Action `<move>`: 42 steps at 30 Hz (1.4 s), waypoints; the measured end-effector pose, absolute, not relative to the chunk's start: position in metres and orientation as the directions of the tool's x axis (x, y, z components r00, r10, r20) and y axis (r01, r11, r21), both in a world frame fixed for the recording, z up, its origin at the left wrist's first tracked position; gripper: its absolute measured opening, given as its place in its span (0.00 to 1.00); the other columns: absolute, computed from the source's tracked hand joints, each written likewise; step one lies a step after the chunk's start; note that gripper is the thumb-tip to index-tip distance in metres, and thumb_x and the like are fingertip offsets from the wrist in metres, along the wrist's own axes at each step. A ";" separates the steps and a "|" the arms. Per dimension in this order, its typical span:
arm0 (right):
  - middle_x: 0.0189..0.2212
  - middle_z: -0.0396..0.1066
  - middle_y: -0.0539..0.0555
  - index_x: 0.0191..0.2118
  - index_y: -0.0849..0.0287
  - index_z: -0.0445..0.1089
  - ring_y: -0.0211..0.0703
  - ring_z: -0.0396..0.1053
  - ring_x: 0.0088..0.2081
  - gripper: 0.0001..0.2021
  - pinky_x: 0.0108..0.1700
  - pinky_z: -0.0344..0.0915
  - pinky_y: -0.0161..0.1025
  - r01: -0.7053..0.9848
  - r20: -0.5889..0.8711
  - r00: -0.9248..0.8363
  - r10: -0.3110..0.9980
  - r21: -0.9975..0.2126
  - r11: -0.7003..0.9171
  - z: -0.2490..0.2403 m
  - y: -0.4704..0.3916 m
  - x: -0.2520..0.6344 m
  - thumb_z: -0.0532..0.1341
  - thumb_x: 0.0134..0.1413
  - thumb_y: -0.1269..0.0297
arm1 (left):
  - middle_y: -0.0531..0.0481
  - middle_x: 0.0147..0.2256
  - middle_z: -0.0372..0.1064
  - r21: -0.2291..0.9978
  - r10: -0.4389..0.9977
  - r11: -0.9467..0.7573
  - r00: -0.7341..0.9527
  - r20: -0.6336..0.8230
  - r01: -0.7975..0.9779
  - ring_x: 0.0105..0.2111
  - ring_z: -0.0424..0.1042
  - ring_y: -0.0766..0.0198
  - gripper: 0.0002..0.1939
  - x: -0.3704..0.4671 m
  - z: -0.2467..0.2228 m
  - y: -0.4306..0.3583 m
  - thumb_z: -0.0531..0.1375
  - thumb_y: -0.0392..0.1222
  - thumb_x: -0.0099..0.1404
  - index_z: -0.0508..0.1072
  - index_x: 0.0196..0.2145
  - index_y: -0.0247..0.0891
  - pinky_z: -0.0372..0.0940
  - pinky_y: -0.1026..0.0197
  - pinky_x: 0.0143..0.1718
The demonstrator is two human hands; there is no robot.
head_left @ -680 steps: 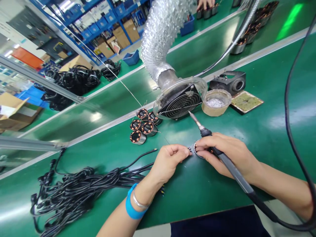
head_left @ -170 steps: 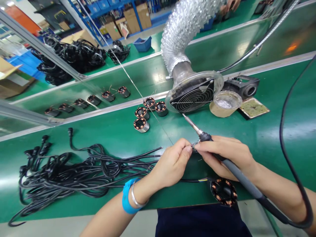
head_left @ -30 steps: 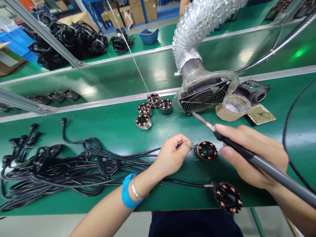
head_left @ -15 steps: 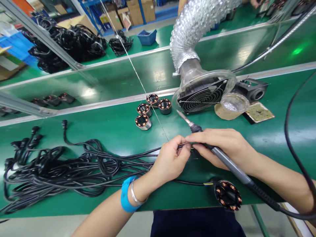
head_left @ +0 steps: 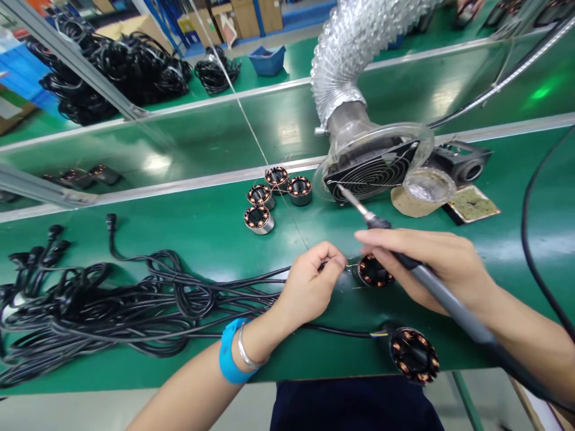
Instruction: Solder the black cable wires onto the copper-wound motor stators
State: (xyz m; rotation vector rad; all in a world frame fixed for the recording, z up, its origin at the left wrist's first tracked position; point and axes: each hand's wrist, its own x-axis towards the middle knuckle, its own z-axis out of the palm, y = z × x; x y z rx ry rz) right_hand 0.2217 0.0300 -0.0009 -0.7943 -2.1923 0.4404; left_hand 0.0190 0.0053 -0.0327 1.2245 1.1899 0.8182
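Note:
My left hand (head_left: 314, 280) pinches the end of a black cable (head_left: 269, 277), whose thin coloured wires meet a copper-wound stator (head_left: 374, 271). My right hand (head_left: 431, 263) holds a soldering iron (head_left: 424, 276) like a pen, its tip pointing up and left in front of the fan grille, apart from the wires. Thin solder wire (head_left: 296, 226) hangs down to my left fingers. A second stator (head_left: 414, 354), with a cable joined to it, lies at the table's front edge.
Several stators (head_left: 259, 219) stand mid-table. A fume fan (head_left: 372, 173) with a silver duct (head_left: 336, 66), a round tin (head_left: 422, 191) and a sponge tray (head_left: 472, 205) are behind my right hand. Bundled black cables (head_left: 171, 299) cover the left. At the upper right, another person's hand (head_left: 469, 7) shows.
My right hand and the soldering iron have moved right, away from my left fingers, uncovering the stator between the hands. My left hand keeps its pinch at nearly the same place.

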 end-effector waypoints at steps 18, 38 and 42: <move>0.30 0.75 0.49 0.43 0.51 0.75 0.42 0.70 0.25 0.12 0.24 0.65 0.40 0.429 0.509 -0.299 0.807 -0.684 0.590 0.006 -0.003 0.241 0.60 0.57 0.72 | 0.60 0.22 0.56 0.962 0.941 0.238 0.213 -0.263 0.136 0.22 0.52 0.71 0.11 0.022 -0.029 0.006 0.55 0.44 0.68 0.66 0.28 0.38 0.52 0.66 0.26; 0.27 0.74 0.51 0.42 0.55 0.76 0.42 0.71 0.25 0.11 0.24 0.66 0.39 0.385 0.552 -0.294 0.781 -0.679 0.625 0.006 -0.004 0.238 0.60 0.55 0.72 | 0.59 0.21 0.55 0.954 0.933 0.263 0.214 -0.289 0.143 0.21 0.51 0.71 0.12 0.022 -0.027 0.007 0.56 0.46 0.67 0.65 0.28 0.39 0.52 0.66 0.26; 0.29 0.73 0.51 0.43 0.55 0.75 0.41 0.70 0.26 0.11 0.25 0.64 0.39 0.397 0.566 -0.266 0.780 -0.673 0.624 0.008 -0.006 0.243 0.61 0.55 0.74 | 0.59 0.22 0.55 0.955 0.933 0.258 0.218 -0.285 0.143 0.22 0.52 0.71 0.12 0.021 -0.027 0.007 0.56 0.46 0.67 0.65 0.28 0.38 0.52 0.66 0.26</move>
